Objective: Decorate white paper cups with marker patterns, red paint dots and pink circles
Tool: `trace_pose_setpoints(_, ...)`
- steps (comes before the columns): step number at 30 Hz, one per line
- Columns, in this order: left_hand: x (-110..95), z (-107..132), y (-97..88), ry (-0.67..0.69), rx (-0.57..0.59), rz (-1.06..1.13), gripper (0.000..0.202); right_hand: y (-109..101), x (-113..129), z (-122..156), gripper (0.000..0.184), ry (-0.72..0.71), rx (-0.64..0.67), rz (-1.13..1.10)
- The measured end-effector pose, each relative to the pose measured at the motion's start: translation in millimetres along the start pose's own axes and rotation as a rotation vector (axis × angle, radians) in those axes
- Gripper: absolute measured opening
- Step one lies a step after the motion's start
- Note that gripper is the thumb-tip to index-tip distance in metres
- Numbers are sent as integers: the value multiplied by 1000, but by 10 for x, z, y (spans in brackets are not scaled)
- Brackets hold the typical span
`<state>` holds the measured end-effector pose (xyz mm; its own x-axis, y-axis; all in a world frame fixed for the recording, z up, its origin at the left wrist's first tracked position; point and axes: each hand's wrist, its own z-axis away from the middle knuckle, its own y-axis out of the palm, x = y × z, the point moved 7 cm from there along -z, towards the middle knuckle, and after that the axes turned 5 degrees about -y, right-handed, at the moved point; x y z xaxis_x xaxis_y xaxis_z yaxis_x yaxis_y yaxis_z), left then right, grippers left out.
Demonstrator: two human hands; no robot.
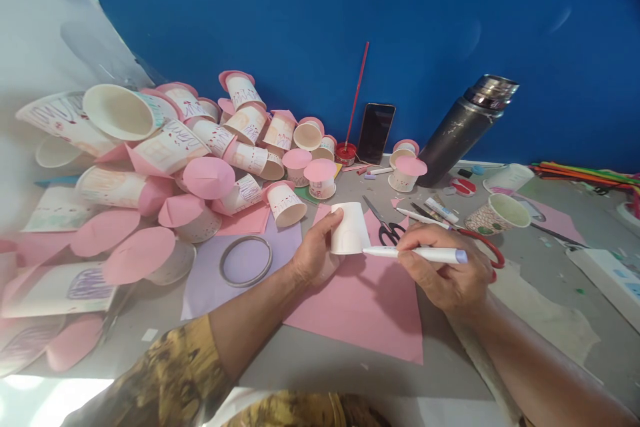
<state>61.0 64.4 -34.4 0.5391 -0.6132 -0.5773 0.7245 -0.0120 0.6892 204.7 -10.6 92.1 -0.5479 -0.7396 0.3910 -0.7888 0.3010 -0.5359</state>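
Observation:
A plain white paper cup (348, 229) is upside down in my left hand (317, 247), whose thumb and fingers close around its left side. My right hand (447, 267) grips a white marker pen (425, 254) with a pale purple end at the right. The marker's other end points left and meets, or nearly meets, the cup's lower right edge. Below both hands lies a sheet of pink paper (370, 320). Just behind my right hand are black-handled scissors (390, 230) and a red-handled pair (493, 250), partly covered by the hand.
Decorated paper cups with pink paper tops (207, 179) are heaped at the left. A metal ring (245, 261) rests on purple paper (200, 290). Against the blue wall stand a phone (376, 133) and a leaning dark flask (457, 137). A patterned cup (497, 215) sits at the right.

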Motion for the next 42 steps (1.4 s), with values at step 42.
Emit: trace_pose_setpoints(42, 14, -32, 37, 93, 137, -50, 46, 10, -75, 81, 2, 45, -80, 108)
